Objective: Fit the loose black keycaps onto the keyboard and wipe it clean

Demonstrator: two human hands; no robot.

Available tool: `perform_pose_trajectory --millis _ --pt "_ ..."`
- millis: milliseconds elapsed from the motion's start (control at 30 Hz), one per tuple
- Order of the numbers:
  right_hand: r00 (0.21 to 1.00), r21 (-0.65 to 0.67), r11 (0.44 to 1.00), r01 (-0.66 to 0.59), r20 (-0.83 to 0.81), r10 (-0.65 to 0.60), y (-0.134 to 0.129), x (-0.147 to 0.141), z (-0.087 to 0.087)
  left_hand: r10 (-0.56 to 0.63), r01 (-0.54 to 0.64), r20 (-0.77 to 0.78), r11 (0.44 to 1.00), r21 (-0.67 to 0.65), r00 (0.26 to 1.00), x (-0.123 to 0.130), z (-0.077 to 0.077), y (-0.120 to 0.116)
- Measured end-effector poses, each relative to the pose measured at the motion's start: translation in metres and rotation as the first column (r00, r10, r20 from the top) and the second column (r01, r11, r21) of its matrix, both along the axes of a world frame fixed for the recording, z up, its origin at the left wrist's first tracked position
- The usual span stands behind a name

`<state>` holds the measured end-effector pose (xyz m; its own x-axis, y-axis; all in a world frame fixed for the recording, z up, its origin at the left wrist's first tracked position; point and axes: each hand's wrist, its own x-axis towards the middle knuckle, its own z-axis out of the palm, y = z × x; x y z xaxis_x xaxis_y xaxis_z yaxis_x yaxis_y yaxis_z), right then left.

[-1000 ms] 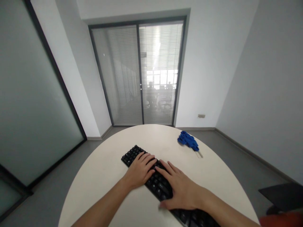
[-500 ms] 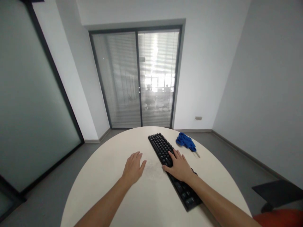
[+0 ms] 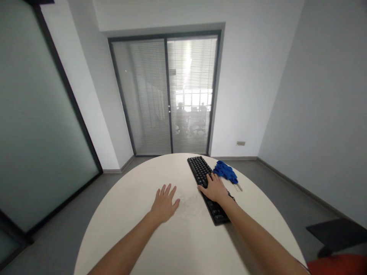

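Note:
A black keyboard [image 3: 200,169] lies at a slant on the round table, its near end towards me. My right hand [image 3: 215,188] rests palm down across its middle, fingers spread over the keys and thumb by the left edge. Part of the keys is hidden under this hand and wrist. To the left, my left hand [image 3: 164,204] is open over the pale tabletop, fingers fanned out, apart from the keyboard. Just right of the keyboard's far half sits a crumpled blue cloth item [image 3: 225,172] with a thin light stick-like end.
The round cream table [image 3: 120,217] has its curved edge on both sides. A dark chair part [image 3: 338,233] and something red [image 3: 338,264] stand at lower right. Ahead is a glass door with blinds [image 3: 140,99]; a frosted glass panel [image 3: 40,126] is at left.
The keyboard has slid away from me towards the far edge, close to the blue cloth, with my right hand moving along on it. My left hand's fingers have spread wider.

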<state>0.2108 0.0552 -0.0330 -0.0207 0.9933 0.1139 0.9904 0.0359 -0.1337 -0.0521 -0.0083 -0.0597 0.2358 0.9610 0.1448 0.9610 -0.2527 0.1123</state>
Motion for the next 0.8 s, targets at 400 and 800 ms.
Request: perform_pose_trajectory --millis 400,800 --pt "0.966 0.145 0.956 -0.254 -0.022 0.259 -0.038 -0.058 -0.008 0.128 -0.132 0.052 0.989 0.068 0.990 0.026 -0.003 0.003" --pt "0.918 0.070 0.928 -0.365 -0.139 0.372 -0.064 -0.065 -0.019 0.040 -0.045 0.071 0.997 0.069 0.997 0.019 -0.003 0.002"
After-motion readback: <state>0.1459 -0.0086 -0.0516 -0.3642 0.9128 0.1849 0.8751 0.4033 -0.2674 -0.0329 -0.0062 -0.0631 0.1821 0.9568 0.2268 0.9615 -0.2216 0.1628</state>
